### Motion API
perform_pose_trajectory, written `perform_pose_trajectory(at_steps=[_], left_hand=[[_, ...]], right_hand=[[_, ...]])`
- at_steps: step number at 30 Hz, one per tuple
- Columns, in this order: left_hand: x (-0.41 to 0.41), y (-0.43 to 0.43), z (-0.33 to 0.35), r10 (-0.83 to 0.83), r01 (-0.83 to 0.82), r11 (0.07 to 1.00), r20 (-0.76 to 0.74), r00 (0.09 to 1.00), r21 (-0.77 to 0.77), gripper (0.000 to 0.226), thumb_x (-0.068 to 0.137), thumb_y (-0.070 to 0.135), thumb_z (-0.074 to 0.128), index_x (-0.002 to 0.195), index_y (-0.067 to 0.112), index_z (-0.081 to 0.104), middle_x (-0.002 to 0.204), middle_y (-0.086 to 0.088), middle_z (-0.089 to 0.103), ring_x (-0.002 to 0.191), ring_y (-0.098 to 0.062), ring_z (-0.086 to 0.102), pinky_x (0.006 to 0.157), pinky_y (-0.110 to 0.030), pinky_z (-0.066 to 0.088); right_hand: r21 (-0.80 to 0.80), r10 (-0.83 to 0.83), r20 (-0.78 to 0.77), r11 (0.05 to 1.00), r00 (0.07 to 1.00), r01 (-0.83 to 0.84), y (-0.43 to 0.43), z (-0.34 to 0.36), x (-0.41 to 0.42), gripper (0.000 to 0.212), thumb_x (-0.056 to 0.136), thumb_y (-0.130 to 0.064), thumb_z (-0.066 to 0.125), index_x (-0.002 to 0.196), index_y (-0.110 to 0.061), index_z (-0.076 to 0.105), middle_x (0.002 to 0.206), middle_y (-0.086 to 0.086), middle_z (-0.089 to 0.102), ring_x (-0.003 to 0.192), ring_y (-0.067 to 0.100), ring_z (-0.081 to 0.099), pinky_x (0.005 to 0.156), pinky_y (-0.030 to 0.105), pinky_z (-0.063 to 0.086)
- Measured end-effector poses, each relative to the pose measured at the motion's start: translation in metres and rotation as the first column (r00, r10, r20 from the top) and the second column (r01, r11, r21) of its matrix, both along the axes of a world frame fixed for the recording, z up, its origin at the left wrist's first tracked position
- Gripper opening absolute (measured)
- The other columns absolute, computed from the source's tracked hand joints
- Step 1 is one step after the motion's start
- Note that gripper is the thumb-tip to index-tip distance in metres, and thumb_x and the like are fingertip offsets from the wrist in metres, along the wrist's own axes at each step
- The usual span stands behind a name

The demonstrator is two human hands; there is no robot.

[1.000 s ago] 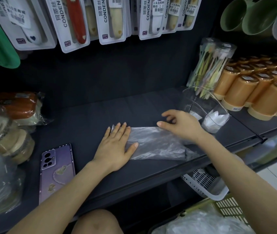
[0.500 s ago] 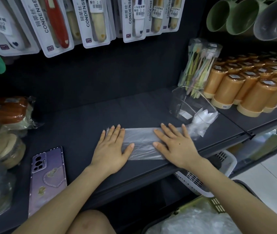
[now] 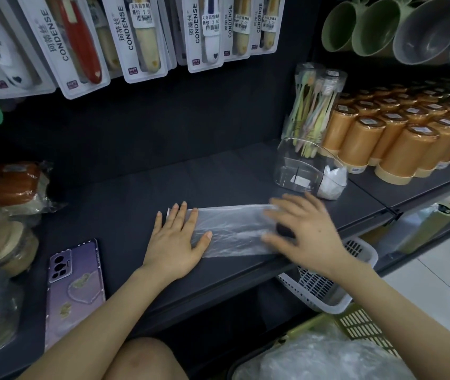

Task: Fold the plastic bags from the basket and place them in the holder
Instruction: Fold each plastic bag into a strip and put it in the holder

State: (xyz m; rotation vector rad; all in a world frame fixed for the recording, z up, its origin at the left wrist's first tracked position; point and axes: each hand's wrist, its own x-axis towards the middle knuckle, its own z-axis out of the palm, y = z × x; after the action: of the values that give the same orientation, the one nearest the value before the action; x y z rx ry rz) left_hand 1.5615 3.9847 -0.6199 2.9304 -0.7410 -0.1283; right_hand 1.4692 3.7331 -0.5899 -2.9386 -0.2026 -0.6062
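Resting on dark shelf (image 3: 125,204) (shop), phone (image 3: 75,286), bag (image 3: 232,229)

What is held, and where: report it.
Nothing gripped: left hand presses the plastic bag flat at its left end; right hand, blurred, open over its right end.

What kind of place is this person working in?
Most likely a small household-goods shop: CONDENSE blister packs with price stickers hang above the dark shelf, and rows of identical labelled orange cups stand at the right.

Dim shelf, motion-blurred right hand (image 3: 307,231), wide-angle edge distortion.
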Motion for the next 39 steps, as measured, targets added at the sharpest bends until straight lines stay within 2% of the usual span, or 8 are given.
perform_pose_trajectory(at_steps=[7, 12, 17, 20, 27, 34, 37, 39], left_hand=[[0.001, 0.003, 0.004, 0.015, -0.018, 0.991, -0.025, 1.000, -0.132, 0.097, 0.072, 0.076, -0.004, 0.153, 0.024, -0.007, 0.161, 0.000, -0.009, 0.148, -0.016, -0.012, 0.118, -0.033, -0.014], [-0.010, 0.024, 0.021, -0.139, 0.215, 0.830, 0.183, 0.973, -0.514, 0.061, 0.084, 0.068, 0.038, 0.103, 0.022, 0.073, 0.109, 0.011, 0.068, 0.104, -0.009, 0.058, 0.098, -0.030, 0.041], [0.008, 0.030, 0.032, -0.085, -0.009, 0.876, -0.174, 0.981, -0.481, 0.034, 0.077, 0.048, 0.070, 0.095, 0.019, 0.071, 0.091, 0.018, 0.062, 0.094, -0.006, 0.056, 0.083, -0.024, 0.042], [0.029, 0.028, 0.036, -0.027, -0.172, 0.810, -0.329, 0.944, -0.560, 0.018, 0.090, 0.027, 0.066, 0.075, 0.016, 0.068, 0.073, 0.015, 0.063, 0.075, -0.005, 0.057, 0.073, -0.025, 0.040], [0.044, 0.019, 0.032, 0.086, -0.252, 0.816, -0.322, 0.943, -0.521, 0.042, 0.093, 0.026, 0.058, 0.053, 0.018, 0.051, 0.045, 0.009, 0.047, 0.053, -0.012, 0.043, 0.058, -0.029, 0.032], [0.040, 0.015, 0.040, 0.190, -0.405, 0.720, -0.401, 0.896, -0.564, 0.018, 0.088, 0.024, 0.063, 0.072, 0.015, 0.067, 0.063, 0.009, 0.064, 0.070, -0.016, 0.057, 0.064, -0.026, 0.041], [0.038, 0.016, 0.038, 0.449, -0.408, 0.727, -0.067, 0.891, -0.552, 0.025, 0.090, 0.027, 0.059, 0.107, 0.009, 0.065, 0.100, -0.009, 0.066, 0.095, -0.031, 0.059, 0.079, -0.035, 0.042], [0.029, 0.009, 0.032, 0.366, -0.182, 0.843, 0.292, 0.883, -0.507, 0.034, 0.087, 0.025, 0.050, 0.108, 0.004, 0.067, 0.105, -0.019, 0.065, 0.094, -0.041, 0.059, 0.083, -0.043, 0.046]], right_hand=[[-0.032, 0.310, 0.101, 0.951, 0.945, -0.309, 0.016, -0.024, 0.010, 0.027, 0.090, -0.030, 0.052, 0.077, -0.017, 0.072, 0.087, -0.007, 0.072, 0.077, 0.017, 0.066, 0.092, 0.030, 0.039], [0.067, 0.258, 0.022, 0.963, 0.966, -0.259, 0.016, -0.020, 0.010, 0.024, 0.091, -0.029, 0.048, 0.078, -0.020, 0.066, 0.076, -0.011, 0.069, 0.069, 0.012, 0.063, 0.082, 0.029, 0.037], [0.238, 0.099, -0.161, 0.969, 0.982, -0.058, 0.020, 0.003, 0.029, 0.016, 0.097, -0.022, 0.048, 0.086, -0.017, 0.059, 0.055, -0.009, 0.051, 0.058, 0.017, 0.047, 0.074, 0.029, 0.032], [0.331, 0.080, -0.343, 0.943, 0.936, 0.040, 0.020, 0.013, 0.046, 0.013, 0.099, -0.020, 0.045, 0.088, -0.022, 0.053, 0.079, -0.007, 0.061, 0.077, 0.016, 0.053, 0.070, 0.028, 0.033], [0.558, 0.034, -0.462, 0.787, 0.886, 0.261, 0.015, 0.011, 0.067, 0.036, 0.092, -0.057, 0.048, 0.088, -0.024, 0.061, 0.083, -0.012, 0.062, 0.088, 0.010, 0.059, 0.084, 0.033, 0.045], [0.485, -0.071, -0.529, 0.792, 0.846, 0.370, 0.015, 0.007, 0.079, 0.036, 0.088, -0.033, 0.061, 0.071, -0.002, 0.063, 0.052, -0.003, 0.057, 0.050, 0.011, 0.050, 0.062, 0.030, 0.042], [0.439, -0.106, -0.546, 0.809, 0.831, 0.392, 0.016, 0.007, 0.082, 0.034, 0.086, -0.032, 0.061, 0.067, -0.004, 0.062, 0.054, 0.001, 0.056, 0.054, 0.015, 0.049, 0.061, 0.028, 0.039], [0.383, -0.139, -0.543, 0.837, 0.828, 0.391, 0.019, 0.008, 0.082, 0.031, 0.086, -0.032, 0.060, 0.061, -0.012, 0.056, 0.054, 0.001, 0.046, 0.056, 0.017, 0.045, 0.058, 0.028, 0.035]])
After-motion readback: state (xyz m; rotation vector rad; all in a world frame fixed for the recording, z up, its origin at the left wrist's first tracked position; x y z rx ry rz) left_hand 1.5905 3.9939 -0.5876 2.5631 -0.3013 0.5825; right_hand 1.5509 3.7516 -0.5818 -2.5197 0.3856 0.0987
